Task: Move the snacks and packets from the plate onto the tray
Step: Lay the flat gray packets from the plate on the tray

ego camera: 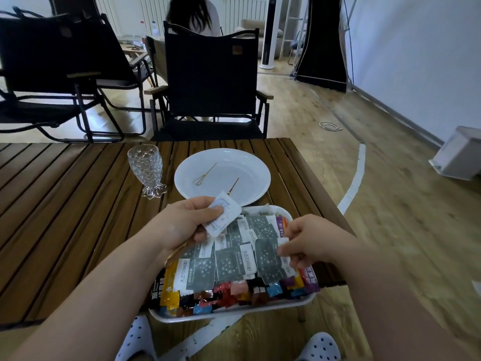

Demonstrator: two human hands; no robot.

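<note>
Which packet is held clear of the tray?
The white packet pinched in the left hand; the grey packets lie in the tray, one pinched by the right hand.

The plate (234, 162) sits on the table (65, 204) at centre frame, with two picks (204, 174) lying in it. The glass (146, 170) stands just left of the plate. Just below it, the tray (234, 312) holds heaped packets (229, 261). A chair (212, 82) stands behind the table, upper centre.
</note>
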